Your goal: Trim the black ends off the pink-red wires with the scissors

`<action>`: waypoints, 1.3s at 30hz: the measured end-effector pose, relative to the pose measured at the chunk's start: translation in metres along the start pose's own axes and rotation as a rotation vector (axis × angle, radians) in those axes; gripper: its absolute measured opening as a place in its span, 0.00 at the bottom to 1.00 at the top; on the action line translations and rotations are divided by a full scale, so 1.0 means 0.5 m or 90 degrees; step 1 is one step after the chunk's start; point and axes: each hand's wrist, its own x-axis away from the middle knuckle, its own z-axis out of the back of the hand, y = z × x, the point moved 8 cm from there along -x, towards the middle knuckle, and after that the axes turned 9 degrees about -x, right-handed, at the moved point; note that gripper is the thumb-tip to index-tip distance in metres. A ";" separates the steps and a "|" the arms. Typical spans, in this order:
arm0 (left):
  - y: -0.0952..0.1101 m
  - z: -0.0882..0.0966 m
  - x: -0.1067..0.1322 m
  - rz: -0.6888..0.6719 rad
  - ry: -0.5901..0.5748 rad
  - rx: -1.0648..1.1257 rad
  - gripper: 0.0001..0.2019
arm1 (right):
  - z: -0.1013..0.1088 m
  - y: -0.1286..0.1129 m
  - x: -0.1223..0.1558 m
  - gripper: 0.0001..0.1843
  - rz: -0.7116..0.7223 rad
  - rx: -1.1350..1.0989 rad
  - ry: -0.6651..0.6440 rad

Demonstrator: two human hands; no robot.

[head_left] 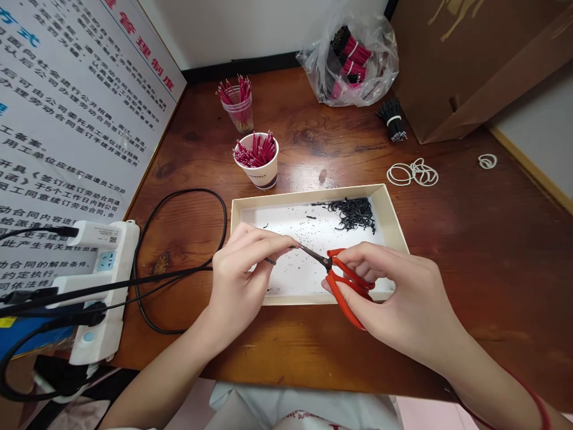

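short dark wire point(293, 246) pinched at the fingertips of the left grip point(237, 280), held over the near part of the white tray point(308, 197), its end meeting the tips of the scissors point(344, 295). left grip closed on it, thumb and forefinger together; wire too thin to read in detail. right grip point(385, 292) closed round the red scissor handles, fingers through the loops; blades look nearly shut, gap too small to tell. step in hand: blades set to the wire end. closing them calls for the left fingers to hold steady. in the tray, a heap of black clippings point(351, 215) at the far side, small bits point(295, 272) scattered over the floor. beyond, on the desk point(470, 239): paper cup point(262, 176) and clear cup point(237, 113) of red-tipped wires point(256, 152), rubber bands point(412, 173).
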 end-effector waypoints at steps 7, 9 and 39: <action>0.003 0.000 -0.002 -0.003 -0.002 -0.012 0.20 | -0.003 -0.004 -0.001 0.07 0.009 0.015 -0.005; 0.004 0.001 -0.003 -0.004 0.000 -0.013 0.20 | -0.002 -0.004 0.000 0.07 0.010 0.015 -0.006; 0.000 -0.004 0.002 -0.010 -0.023 -0.023 0.21 | -0.004 -0.003 0.002 0.07 0.011 0.005 -0.007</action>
